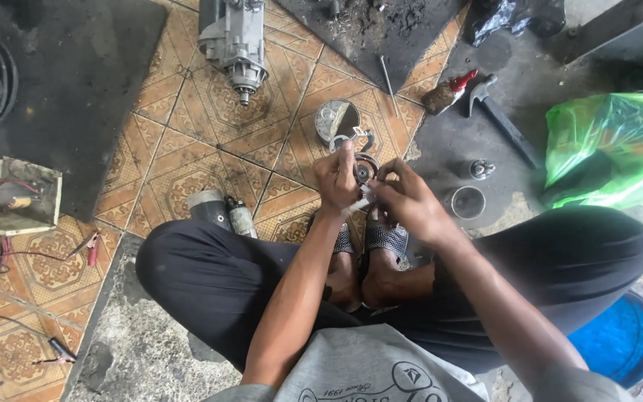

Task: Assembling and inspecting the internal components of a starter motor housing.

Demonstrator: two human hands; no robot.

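Now round metal part [365, 170] between left hand [336, 181], right hand [405, 199].

A floor-level repair workshop, likely automotive-electrical: starter motor [234, 43] on patterned floor tiles [187, 141], hammer [501, 113] and oil bottle [449, 91] on stained concrete, greasy black mat [370, 30], loose metal caps, and a wired tester box [18, 196] with clip leads.

Soft even daylight, faint shadows, sharp centre, slight wide-angle edge distortion
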